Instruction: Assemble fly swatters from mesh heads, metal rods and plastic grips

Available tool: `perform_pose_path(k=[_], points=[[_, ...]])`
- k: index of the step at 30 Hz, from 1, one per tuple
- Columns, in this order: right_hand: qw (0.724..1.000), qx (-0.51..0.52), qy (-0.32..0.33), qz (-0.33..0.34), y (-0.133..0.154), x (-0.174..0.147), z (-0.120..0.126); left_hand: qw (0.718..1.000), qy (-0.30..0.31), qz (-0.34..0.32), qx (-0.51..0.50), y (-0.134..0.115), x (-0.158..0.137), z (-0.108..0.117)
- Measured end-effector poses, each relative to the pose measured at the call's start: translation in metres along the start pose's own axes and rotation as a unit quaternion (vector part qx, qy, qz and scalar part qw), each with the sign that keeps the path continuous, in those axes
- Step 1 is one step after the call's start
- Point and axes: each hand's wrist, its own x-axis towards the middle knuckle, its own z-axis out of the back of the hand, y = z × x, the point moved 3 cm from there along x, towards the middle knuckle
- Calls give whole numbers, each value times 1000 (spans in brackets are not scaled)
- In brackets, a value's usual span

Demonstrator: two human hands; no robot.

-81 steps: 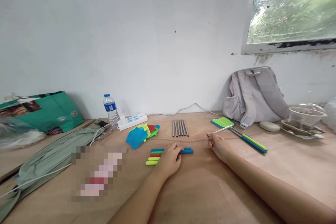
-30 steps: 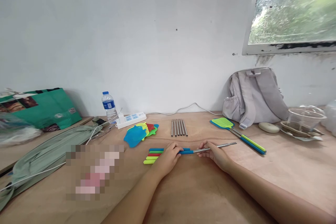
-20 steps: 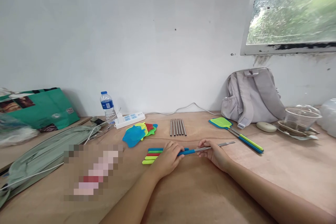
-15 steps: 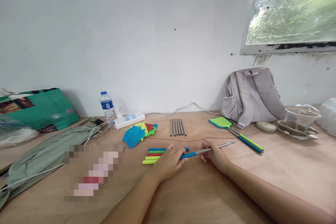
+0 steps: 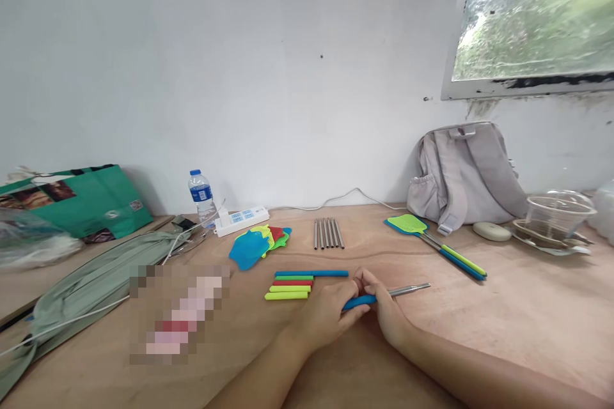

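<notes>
My left hand [image 5: 329, 314] is closed round a blue handle [image 5: 359, 301] low over the table. A silvery metal rod [image 5: 410, 290] runs out from the handle to the right, and my right hand [image 5: 387, 308] grips it close to where the two parts meet; the fingers hide that joint. Just beyond my left hand lie several loose handles in a row, among them a blue one [image 5: 311, 273], a red one [image 5: 292, 282] and a yellow-green one [image 5: 286, 296]. Several metal tubes [image 5: 329, 234] lie side by side farther back.
Fly swatter heads [image 5: 249, 248] are piled at the back left by a power strip [image 5: 242, 220] and a water bottle [image 5: 201, 195]. Assembled fly swatters [image 5: 446, 249] lie to the right. A backpack [image 5: 467, 172], a beige oval case [image 5: 492, 231] and a plastic cup [image 5: 559, 214] stand behind.
My hands have come together, the left moving right along the blue handle and the right slightly nearer me. More of the loose handles shows now. The view has shifted slightly.
</notes>
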Motion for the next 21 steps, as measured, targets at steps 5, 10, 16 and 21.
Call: perform_pose_path(k=[5, 10, 16, 21], points=[[993, 20, 60, -104, -8, 8, -1, 997, -42, 22, -60, 10, 6, 2], [985, 122, 5, -122, -16, 24, 24, 990, -95, 85, -56, 33, 7, 10], [995, 44, -45, -79, -21, 38, 58, 984, -125, 118, -42, 47, 2, 20], [989, -140, 20, -48, -22, 36, 61, 990, -100, 97, -19, 35, 1, 18]])
